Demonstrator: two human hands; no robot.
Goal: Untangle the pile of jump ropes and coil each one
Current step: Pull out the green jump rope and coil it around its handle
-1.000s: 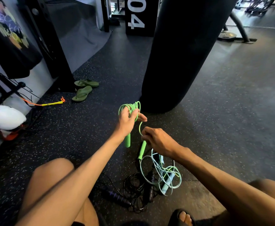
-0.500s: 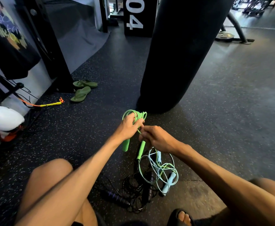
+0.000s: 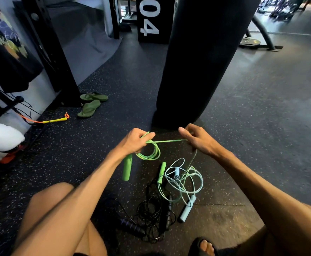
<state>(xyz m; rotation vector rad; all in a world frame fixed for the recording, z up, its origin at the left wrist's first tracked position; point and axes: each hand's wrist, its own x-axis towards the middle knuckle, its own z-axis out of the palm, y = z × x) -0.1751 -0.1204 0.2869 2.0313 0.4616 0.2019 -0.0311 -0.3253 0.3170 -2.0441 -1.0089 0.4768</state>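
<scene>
My left hand (image 3: 134, 140) grips a small coil of the green jump rope (image 3: 151, 154), and one green handle (image 3: 127, 169) hangs below it. A taut stretch of that rope runs right to my right hand (image 3: 197, 139), which pinches it. From there the rope drops to the pile on the floor, where its second green handle (image 3: 161, 172) lies. A pale blue rope (image 3: 184, 182) with blue handles is looped through it. A black rope (image 3: 153, 215) lies tangled nearer to me.
A black punching bag (image 3: 202, 61) hangs just beyond my hands. Green flip-flops (image 3: 91, 104) and a yellow-orange rope (image 3: 53, 120) lie at the left by a black rack. My bare legs frame the pile, one sandalled foot (image 3: 204, 245) at the bottom. Open rubber floor extends right.
My hands have moved apart: the right hand has drawn a length of green rope out to the right until taut. The coil in my left hand now hangs lower, below the fingers.
</scene>
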